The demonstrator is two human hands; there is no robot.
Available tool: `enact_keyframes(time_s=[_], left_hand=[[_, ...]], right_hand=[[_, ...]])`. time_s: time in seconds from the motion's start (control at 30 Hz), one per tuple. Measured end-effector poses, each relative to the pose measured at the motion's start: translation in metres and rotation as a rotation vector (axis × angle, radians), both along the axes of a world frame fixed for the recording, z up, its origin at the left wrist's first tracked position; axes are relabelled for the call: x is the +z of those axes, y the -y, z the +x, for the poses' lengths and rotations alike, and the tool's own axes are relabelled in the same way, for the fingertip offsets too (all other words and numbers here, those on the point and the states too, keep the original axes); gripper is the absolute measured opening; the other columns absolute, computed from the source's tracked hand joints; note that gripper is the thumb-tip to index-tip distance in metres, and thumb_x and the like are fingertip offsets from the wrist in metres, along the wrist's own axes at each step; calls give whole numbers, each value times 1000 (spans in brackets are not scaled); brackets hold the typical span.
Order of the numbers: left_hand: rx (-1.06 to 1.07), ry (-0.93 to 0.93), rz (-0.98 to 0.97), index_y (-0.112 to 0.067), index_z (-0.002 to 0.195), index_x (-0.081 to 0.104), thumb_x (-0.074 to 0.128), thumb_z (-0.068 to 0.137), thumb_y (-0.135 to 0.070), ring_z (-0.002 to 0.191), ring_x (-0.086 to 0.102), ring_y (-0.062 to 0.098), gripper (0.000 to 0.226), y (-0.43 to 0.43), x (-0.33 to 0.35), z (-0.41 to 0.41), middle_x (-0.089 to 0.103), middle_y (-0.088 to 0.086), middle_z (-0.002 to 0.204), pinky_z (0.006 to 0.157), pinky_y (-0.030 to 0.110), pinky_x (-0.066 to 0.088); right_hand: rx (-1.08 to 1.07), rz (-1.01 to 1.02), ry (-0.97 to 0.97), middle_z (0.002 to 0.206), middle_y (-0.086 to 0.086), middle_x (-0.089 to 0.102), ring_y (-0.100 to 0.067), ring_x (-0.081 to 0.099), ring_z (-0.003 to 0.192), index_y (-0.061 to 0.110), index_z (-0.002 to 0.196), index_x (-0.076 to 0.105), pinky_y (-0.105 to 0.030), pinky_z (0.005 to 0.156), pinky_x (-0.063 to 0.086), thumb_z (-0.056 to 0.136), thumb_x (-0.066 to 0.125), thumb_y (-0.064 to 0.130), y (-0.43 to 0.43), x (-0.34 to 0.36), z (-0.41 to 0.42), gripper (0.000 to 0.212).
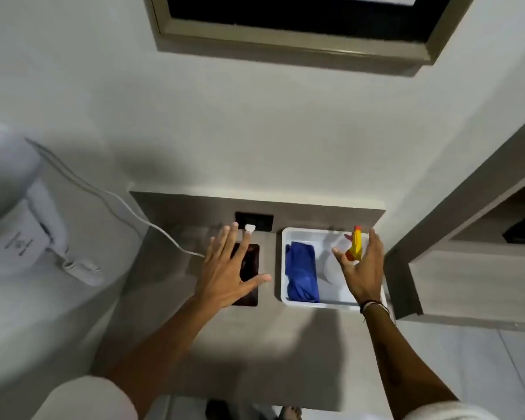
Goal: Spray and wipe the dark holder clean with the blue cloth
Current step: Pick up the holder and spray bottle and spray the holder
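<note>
Nearest us, our two bare forearms reach out over a grey shelf (212, 344). Our left hand (225, 268) hovers flat with fingers spread wide, holding nothing, and it covers much of the holder (250, 268). Our right hand (361, 268), a band (373, 306) at its wrist, is open too, fingers loosely spread above the right side of a white tray (281, 268), close to the spray bottle (355, 242); we cannot tell whether it touches it.

The holder lies flat on the shelf just left of the tray: a dark, glossy rectangle with a reddish sheen, only its right half and near edge showing past our hand.

In the tray, the cloth (302, 274) lies bunched along the left side. The bottle shows a yellow trigger head with a red tip; its pale body is hard to make out.

Farther back, a white plug (250, 228) sits in a dark socket (254, 221), and a white cable (128, 210) runs off left. A dark framed panel (300, 22) on the wall is cut off at the top.
</note>
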State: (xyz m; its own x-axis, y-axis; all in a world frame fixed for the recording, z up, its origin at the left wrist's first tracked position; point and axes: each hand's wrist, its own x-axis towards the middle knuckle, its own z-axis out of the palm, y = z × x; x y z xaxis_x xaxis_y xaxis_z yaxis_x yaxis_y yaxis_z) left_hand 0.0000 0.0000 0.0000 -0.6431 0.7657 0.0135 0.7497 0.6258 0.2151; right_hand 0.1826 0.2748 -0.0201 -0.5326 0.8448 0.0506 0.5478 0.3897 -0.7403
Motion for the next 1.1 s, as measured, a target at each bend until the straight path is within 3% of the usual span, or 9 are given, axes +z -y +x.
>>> enact_keyframes(time_s=[0.27, 0.4, 0.57, 0.67, 0.73, 0.87, 1.0, 1.03, 1.1], left_hand=[[-18, 65, -43, -18, 170, 13, 43, 68, -103, 165, -12, 31, 136, -2, -7, -3, -3, 8, 180, 132, 60, 2], [-19, 176, 84, -14, 165, 30, 90, 68, -63, 165, 5, 35, 124, 0, -3, -5, 26, 12, 174, 130, 60, 19], [30, 339, 213, -14, 150, 48, 99, 58, -33, 145, 39, 30, 106, 12, 4, -14, 46, 7, 151, 116, 52, 46], [47, 489, 281, -18, 149, 47, 98, 55, -31, 138, 44, 26, 107, 32, 4, -18, 46, 3, 148, 113, 45, 49], [39, 556, 335, -21, 147, 47, 96, 54, -29, 136, 48, 25, 105, 47, 2, -19, 48, 2, 146, 111, 39, 50], [59, 619, 365, -22, 152, 45, 97, 57, -21, 139, 48, 22, 108, 71, -5, -24, 46, 0, 151, 115, 36, 48], [75, 635, 348, -19, 155, 43, 99, 59, -11, 139, 50, 24, 111, 83, -9, -33, 49, 4, 150, 116, 40, 47], [73, 627, 348, -18, 155, 44, 99, 59, -10, 138, 51, 25, 111, 85, -9, -34, 50, 5, 149, 116, 41, 48], [69, 620, 348, -17, 154, 46, 99, 58, -9, 136, 53, 25, 110, 86, -9, -38, 53, 6, 147, 114, 39, 49]], right_hand=[[27, -145, -132, 151, -7, 65, -32, 67, 131, 24, 163, 41, -48, 106, 59, 101, 74, 27, -7, -28, -10, 70], [-30, -234, -139, 140, -16, 72, -38, 69, 129, 18, 154, 54, -56, 113, 55, 104, 69, 24, -13, -34, -12, 52], [39, -166, -150, 106, 5, 73, -16, 71, 96, 21, 142, 62, -41, 99, 61, 99, 74, 35, -15, -18, -10, 47], [62, -79, -217, 85, 30, 66, 4, 68, 76, 21, 129, 67, -16, 76, 60, 88, 74, 61, -5, 5, -4, 58], [115, -149, -330, 90, 28, 71, 3, 67, 73, 22, 136, 68, -13, 70, 60, 93, 78, 49, 8, 19, -1, 51], [334, -401, -394, 105, 4, 78, -2, 68, 73, 35, 130, 73, -32, 79, 59, 101, 74, 10, 51, 33, 3, 38], [546, -566, -212, 122, -5, 76, -10, 74, 109, 14, 147, 63, -34, 104, 60, 103, 68, 6, 104, 35, 6, 45], [593, -587, -184, 121, 2, 76, -5, 73, 110, 16, 147, 62, -29, 103, 60, 102, 69, 9, 114, 35, 5, 46], [668, -620, -146, 107, 13, 74, -1, 73, 84, 24, 147, 61, -22, 79, 62, 101, 66, 12, 128, 35, 1, 48]])
